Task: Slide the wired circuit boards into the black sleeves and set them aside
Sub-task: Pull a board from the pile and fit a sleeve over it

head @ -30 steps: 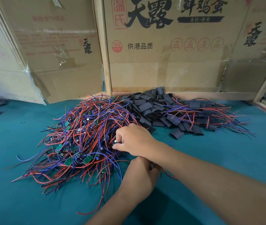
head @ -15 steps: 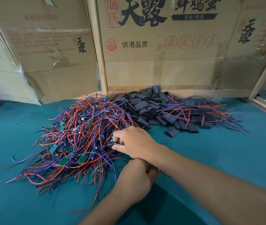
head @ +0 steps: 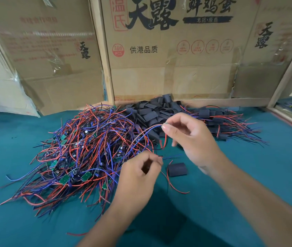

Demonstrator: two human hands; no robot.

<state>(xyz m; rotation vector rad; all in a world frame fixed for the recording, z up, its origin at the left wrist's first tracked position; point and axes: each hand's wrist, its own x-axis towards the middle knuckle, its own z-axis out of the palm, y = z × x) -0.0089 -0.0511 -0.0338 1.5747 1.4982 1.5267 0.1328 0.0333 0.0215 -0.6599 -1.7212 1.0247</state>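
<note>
A wired circuit board (head: 164,124) is pinched between thumb and forefinger of the right hand (head: 191,138), raised above the desk (head: 248,166); only a small green edge of the board is seen at the fingertips, the rest being hidden; its red and blue wires (head: 141,136) arc down and to the left toward the left hand (head: 140,173). The left grip is curled, thumb against forefinger, at the point where thin wire ends are seen; whether a wire is actually pinched cannot be told.

A single black sleeve (head: 177,169) is observed lying flat on the teal desk surface, just beside the left hand and below the right hand, touched by neither; a loose red wire (head: 175,186) curves past it on the cloth.

A large tangled heap of wired boards (head: 81,154) is recorded left of the hands, green boards showing among red and blue leads; a pile of empty black sleeves (head: 156,111) lies behind the hands against the cardboard boxes (head: 168,50); right of that pile, sleeved boards (head: 218,122) with wires trailing right are laid together, well apart from the tangled heap.
</note>
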